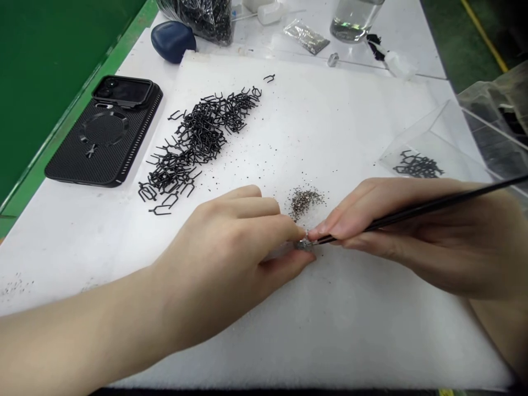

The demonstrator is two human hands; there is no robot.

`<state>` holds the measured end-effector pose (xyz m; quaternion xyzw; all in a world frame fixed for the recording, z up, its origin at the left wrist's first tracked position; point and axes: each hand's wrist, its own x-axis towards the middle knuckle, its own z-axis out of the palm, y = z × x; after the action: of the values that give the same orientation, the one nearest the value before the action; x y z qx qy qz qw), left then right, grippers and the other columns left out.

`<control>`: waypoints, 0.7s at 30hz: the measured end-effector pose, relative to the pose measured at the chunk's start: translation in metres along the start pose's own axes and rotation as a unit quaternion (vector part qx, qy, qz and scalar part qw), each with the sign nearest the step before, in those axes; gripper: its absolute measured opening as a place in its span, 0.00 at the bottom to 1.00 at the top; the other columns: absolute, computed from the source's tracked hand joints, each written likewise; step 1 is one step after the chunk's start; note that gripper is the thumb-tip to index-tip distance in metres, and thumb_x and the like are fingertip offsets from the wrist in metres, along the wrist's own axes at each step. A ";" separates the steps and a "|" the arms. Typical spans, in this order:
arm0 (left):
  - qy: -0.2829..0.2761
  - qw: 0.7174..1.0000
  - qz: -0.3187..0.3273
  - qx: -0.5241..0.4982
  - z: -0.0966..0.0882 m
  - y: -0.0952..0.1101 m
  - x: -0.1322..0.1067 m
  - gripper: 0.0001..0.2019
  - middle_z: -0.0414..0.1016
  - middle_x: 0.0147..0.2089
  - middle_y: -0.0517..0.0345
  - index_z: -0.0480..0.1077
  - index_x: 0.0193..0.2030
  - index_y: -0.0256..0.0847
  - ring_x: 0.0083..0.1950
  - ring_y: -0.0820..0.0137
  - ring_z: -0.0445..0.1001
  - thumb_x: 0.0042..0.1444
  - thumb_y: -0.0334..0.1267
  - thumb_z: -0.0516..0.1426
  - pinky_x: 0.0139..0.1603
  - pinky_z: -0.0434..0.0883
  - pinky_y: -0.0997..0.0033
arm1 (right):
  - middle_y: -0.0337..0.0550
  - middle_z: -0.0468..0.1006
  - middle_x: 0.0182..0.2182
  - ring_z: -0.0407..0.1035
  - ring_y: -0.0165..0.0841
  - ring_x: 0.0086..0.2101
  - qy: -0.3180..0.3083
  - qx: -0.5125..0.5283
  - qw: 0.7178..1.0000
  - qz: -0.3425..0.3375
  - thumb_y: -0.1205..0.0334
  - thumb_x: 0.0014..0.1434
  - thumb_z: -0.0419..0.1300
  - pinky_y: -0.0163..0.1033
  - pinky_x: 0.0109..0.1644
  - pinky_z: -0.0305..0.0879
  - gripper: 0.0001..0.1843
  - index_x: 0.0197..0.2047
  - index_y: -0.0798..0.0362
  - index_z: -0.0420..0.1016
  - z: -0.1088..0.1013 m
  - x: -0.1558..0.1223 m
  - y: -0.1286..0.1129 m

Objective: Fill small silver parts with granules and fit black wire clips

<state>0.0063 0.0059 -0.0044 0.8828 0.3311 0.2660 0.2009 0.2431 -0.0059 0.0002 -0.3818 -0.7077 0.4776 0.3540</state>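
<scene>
My left hand [231,242] pinches a small clear, glittery piece [304,243] between thumb and forefinger; its exact kind is too small to tell. My right hand [412,236] grips a thin black-handled tool [437,206] like a pen or fine brush. The tool's tip meets the small piece, and my fingertips hide part of both. Just beyond the fingertips lies a little heap of dark shiny grains [305,202]. A large pile of black forked plastic pieces [206,129] spreads out past my left hand.
A black phone [103,132] lies at the left, near a dark blue rounded object [173,42]. A clear bag [437,137] with black pieces is at the right. Along the back stand a glass of liquid [355,22], a small packet [306,36] and a dark-filled plastic bag [202,19].
</scene>
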 end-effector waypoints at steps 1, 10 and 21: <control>0.003 1.000 -0.002 -0.002 0.000 0.000 0.000 0.05 0.70 0.24 0.64 0.82 0.35 0.36 0.29 0.75 0.66 0.61 0.32 0.64 0.32 0.66 0.75 | 0.42 0.86 0.39 0.82 0.38 0.40 0.004 0.000 1.000 0.005 0.76 0.55 0.70 0.39 0.43 0.81 0.16 0.43 0.46 0.85 0.000 0.000 0.000; -0.004 1.000 -0.008 -0.010 -0.003 -0.001 -0.002 0.03 0.70 0.24 0.64 0.82 0.37 0.36 0.29 0.76 0.66 0.60 0.31 0.65 0.29 0.65 0.75 | 0.42 0.86 0.39 0.82 0.40 0.41 -0.005 0.002 1.000 0.001 0.75 0.54 0.71 0.41 0.44 0.82 0.17 0.44 0.45 0.85 -0.001 0.000 0.002; -0.003 1.000 -0.003 -0.019 -0.003 0.001 -0.002 0.03 0.70 0.24 0.64 0.83 0.38 0.37 0.29 0.75 0.66 0.60 0.32 0.65 0.29 0.65 0.75 | 0.44 0.86 0.40 0.82 0.41 0.41 -0.007 0.014 1.000 -0.003 0.75 0.55 0.70 0.42 0.43 0.83 0.17 0.44 0.46 0.85 -0.001 0.000 0.002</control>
<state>0.0035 0.0040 -0.0019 0.8787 0.3277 0.2687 0.2198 0.2447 -0.0053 -0.0012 -0.3717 -0.7045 0.4891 0.3553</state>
